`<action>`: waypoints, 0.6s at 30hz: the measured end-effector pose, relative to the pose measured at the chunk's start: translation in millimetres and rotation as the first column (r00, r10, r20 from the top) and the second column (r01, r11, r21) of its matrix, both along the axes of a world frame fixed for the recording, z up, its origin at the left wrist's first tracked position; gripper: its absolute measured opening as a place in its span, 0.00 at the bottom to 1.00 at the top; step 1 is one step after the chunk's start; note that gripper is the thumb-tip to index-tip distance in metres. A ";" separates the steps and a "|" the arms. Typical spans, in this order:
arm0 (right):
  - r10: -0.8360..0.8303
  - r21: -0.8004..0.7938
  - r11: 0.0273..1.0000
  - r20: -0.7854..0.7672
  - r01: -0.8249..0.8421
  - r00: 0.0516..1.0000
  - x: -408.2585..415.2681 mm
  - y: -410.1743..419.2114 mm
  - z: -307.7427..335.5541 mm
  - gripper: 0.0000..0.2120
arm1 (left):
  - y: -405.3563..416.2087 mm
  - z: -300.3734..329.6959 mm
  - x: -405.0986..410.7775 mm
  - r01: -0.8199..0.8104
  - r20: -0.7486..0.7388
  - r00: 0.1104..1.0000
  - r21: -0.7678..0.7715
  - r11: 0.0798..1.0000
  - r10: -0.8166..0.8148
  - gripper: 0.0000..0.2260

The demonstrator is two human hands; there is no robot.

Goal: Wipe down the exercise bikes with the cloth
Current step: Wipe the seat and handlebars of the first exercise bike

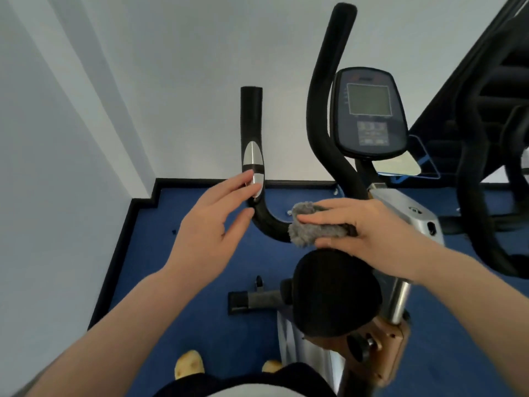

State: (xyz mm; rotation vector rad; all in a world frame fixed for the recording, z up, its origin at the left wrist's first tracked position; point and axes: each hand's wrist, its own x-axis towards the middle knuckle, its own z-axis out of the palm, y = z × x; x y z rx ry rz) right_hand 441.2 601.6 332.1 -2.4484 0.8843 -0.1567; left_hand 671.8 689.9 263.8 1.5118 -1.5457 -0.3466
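Note:
An exercise bike stands in front of me, with a black saddle (pixel 335 293), a dark console (pixel 369 110) and black foam handlebars. My right hand (pixel 369 227) holds a fluffy grey cloth (pixel 309 224) wrapped over the low bend of the left handlebar (pixel 252 121), thumb under it, fingers laid across the top. My left hand (pixel 211 222) hovers with fingers straight just left of that bar, its fingertips beside the silver pulse sensor (pixel 253 159). It holds nothing.
A white wall rises close behind the bike, with a stepped corner on the left. The blue floor (pixel 177 282) has a black skirting edge. A second black machine (pixel 492 138) stands to the right. The bike's pedal (pixel 252 300) sticks out left below the saddle.

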 end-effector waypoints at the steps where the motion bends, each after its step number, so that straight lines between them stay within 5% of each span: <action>1: -0.003 0.023 1.000 -0.007 0.003 1.000 1.7 -0.3 1.5 0.21 | -0.8 -2.4 -1.5 -0.002 -0.021 1.000 -0.003 1.000 0.002 0.18; 5: 0.049 -0.081 0.995 -0.085 -0.055 0.995 23.2 -3.6 -1.4 0.23 | -1.9 -7.7 -4.5 -0.001 -0.123 0.992 -0.016 1.000 -0.001 0.19; 11: 0.041 -0.177 0.982 -0.146 -0.067 0.988 13.0 -11.9 3.6 0.21 | -4.7 -5.9 4.1 0.020 -0.089 0.996 -0.017 1.000 -0.022 0.19; 15: 0.054 0.041 0.998 0.070 -0.057 0.996 38.8 -11.4 -8.8 0.20 | -3.5 -8.9 -1.1 0.037 -0.144 0.989 -0.031 0.999 -0.041 0.19; 18: 0.062 0.117 0.991 0.061 -0.069 0.996 25.3 -23.1 -9.3 0.22 | -2.8 -10.5 -3.4 0.022 -0.156 0.987 0.000 1.000 -0.022 0.19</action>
